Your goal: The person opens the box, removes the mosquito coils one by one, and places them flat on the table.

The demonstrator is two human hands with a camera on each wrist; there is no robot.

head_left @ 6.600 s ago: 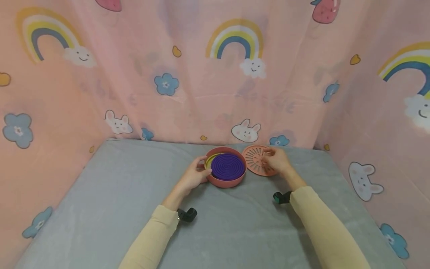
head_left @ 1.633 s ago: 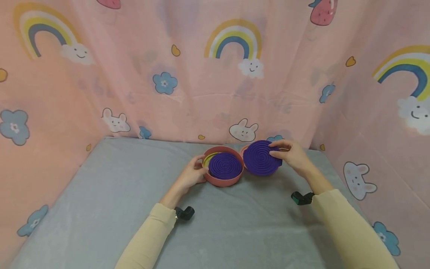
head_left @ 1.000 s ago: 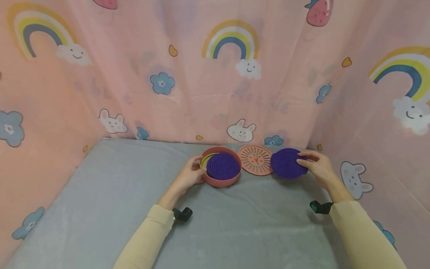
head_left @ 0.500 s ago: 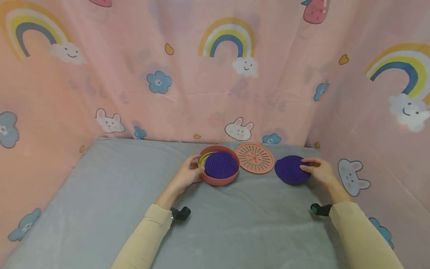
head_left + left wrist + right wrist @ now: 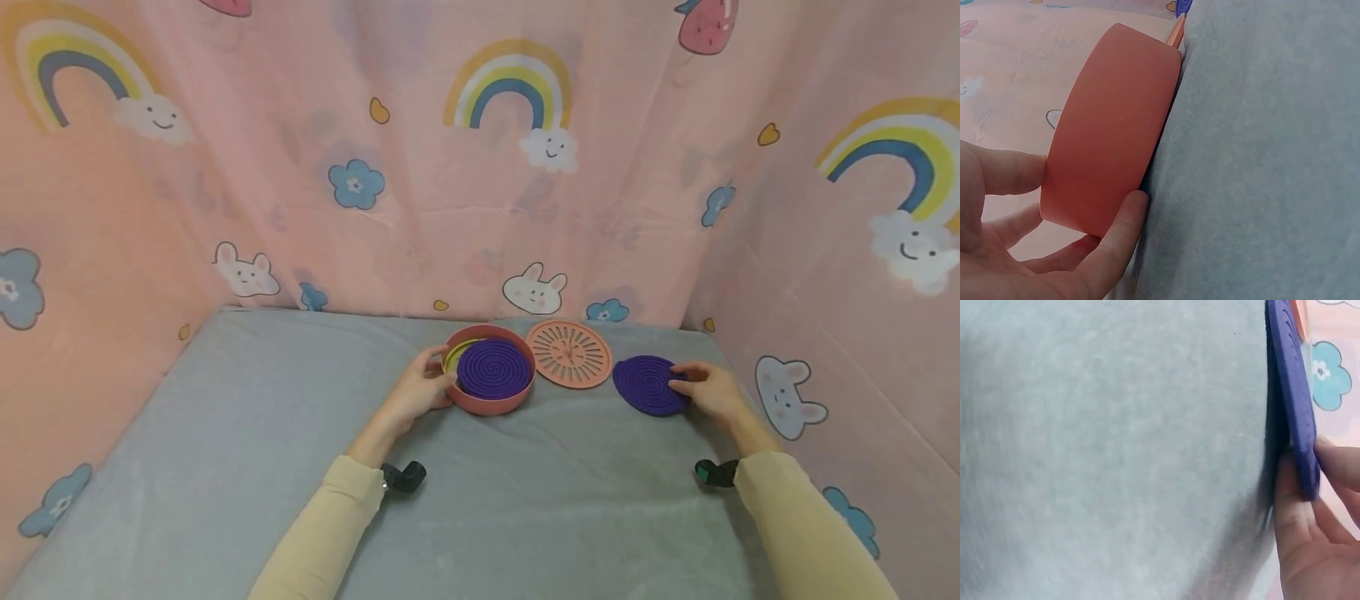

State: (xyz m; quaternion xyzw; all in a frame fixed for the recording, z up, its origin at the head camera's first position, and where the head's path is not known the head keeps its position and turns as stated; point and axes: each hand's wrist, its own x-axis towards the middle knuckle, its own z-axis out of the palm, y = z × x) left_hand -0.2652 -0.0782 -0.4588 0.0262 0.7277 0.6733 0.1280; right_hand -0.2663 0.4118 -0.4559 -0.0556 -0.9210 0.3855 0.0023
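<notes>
A round pink box (image 5: 487, 407) stands near the back of the table, with a purple mosquito coil (image 5: 492, 368) and part of a yellow insert (image 5: 454, 357) inside it. My left hand (image 5: 417, 388) holds the box by its left side; the left wrist view shows the thumb and fingers against its wall (image 5: 1110, 131). To the right, my right hand (image 5: 714, 390) pinches a second purple mosquito coil (image 5: 648, 386) at its right edge. In the right wrist view that coil (image 5: 1297, 394) is seen edge-on, slightly tilted, with a finger under it.
A pink slotted lid (image 5: 570, 354) lies flat between the box and the second coil. Grey cloth (image 5: 525, 508) covers the table. A pink patterned curtain (image 5: 420, 250) hangs along the back and both sides.
My right hand has gone from the lid to a purple mosquito coil, carried it rightward off the lid and lowered it towards the cloth. My left hand has stayed on the box.
</notes>
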